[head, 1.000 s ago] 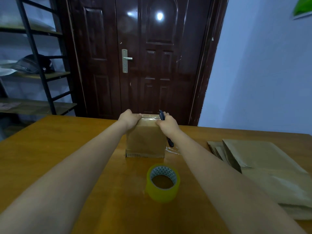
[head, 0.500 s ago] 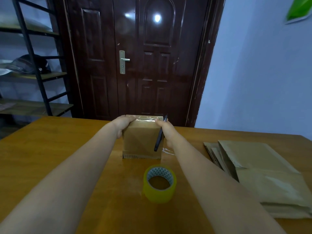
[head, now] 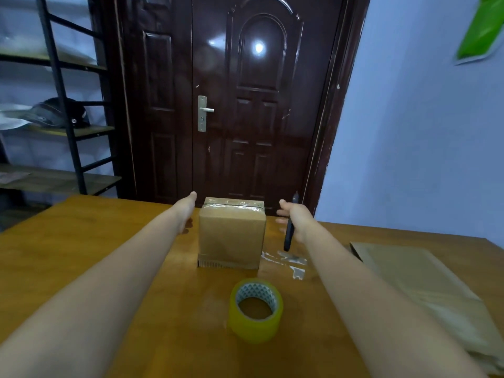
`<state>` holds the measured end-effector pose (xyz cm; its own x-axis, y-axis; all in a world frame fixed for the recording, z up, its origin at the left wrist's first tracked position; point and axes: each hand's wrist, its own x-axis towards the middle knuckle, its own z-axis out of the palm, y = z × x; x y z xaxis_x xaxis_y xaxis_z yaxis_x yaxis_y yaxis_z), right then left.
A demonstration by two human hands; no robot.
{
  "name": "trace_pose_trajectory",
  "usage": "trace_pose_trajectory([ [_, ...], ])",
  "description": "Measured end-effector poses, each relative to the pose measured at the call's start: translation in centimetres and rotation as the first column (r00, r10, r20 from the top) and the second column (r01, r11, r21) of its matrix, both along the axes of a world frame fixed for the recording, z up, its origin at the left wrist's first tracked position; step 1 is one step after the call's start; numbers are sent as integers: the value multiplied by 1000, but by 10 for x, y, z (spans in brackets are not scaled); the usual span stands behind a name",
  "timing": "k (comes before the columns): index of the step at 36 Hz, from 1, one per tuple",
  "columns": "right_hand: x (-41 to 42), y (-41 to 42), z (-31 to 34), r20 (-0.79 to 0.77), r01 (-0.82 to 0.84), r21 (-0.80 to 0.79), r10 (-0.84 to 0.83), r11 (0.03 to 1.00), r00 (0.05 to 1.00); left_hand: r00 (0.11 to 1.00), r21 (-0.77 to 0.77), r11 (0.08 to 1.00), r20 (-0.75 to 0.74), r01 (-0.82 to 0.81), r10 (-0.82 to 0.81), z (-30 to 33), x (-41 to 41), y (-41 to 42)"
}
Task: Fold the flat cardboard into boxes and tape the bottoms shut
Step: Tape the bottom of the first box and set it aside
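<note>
A small folded cardboard box (head: pixel 231 236) stands on the wooden table (head: pixel 81 255), with clear tape across its upper face. My left hand (head: pixel 186 211) hovers just left of the box, fingers extended, holding nothing. To the right of the box, apart from it, my right hand (head: pixel 296 218) holds a dark cutter knife (head: pixel 289 236), its fingers spread. A yellow-green tape roll (head: pixel 256 309) lies flat in front of the box. Flat cardboard sheets (head: pixel 417 285) are stacked at the right.
Scraps of clear tape (head: pixel 291 261) lie on the table to the right of the box. A dark door (head: pixel 245 105) stands behind the table. At the far left is a black metal shelf rack (head: pixel 62 105) holding a helmet.
Both hands were pressing on the box's top edge. They have now let go and moved outward to either side. The knife stays in my right hand.
</note>
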<state>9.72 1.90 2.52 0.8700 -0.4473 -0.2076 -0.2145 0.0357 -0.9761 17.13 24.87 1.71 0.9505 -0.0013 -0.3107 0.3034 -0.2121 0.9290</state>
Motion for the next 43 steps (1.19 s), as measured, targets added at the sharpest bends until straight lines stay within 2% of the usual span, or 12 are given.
trace_pose_trajectory([
  [5, 8, 19, 1, -119, -14, -55, 7, 998, 993, 998, 236, 970, -2, 60, -62, 4, -11, -10],
  [8, 9, 29, 7, -171, -14, -118, -6, 993, 985, 996, 289, 955, 46, 65, -82, 7, -15, -15],
  [11, 14, 31, 12, -135, 33, -67, -42, 997, 990, 987, 205, 976, 125, 70, -97, 10, -11, -15],
  [14, 20, 27, 14, -24, 62, 76, -60, 995, 998, 948, 78, 990, 288, 120, -138, 14, -4, -7],
  [17, 23, 24, 19, 77, 80, 181, -95, 980, 993, 886, 117, 982, 425, 150, -186, 8, 10, 2],
  [22, 28, 27, 27, 138, 89, 108, -104, 990, 985, 812, -3, 975, 554, 220, -182, 16, -5, 3],
  [26, 32, 27, 22, 150, 84, -9, -82, 996, 985, 864, -164, 964, 492, 210, -105, 9, -5, 9],
  [30, 34, 31, 9, 214, 10, -108, 13, 994, 977, 916, -224, 959, 395, 172, -72, 1, 0, 9],
  [33, 40, 36, -1, 181, -85, -192, 121, 978, 976, 909, -134, 979, 409, 153, -86, -7, 3, 7],
  [37, 53, 39, -19, 23, -172, -294, 186, 940, 982, 912, 1, 996, 401, 94, -86, -26, 18, 9],
  [43, 68, 36, -56, -132, -345, -293, 320, 892, 938, 956, 89, 989, 262, 116, -136, -64, 40, 12],
])
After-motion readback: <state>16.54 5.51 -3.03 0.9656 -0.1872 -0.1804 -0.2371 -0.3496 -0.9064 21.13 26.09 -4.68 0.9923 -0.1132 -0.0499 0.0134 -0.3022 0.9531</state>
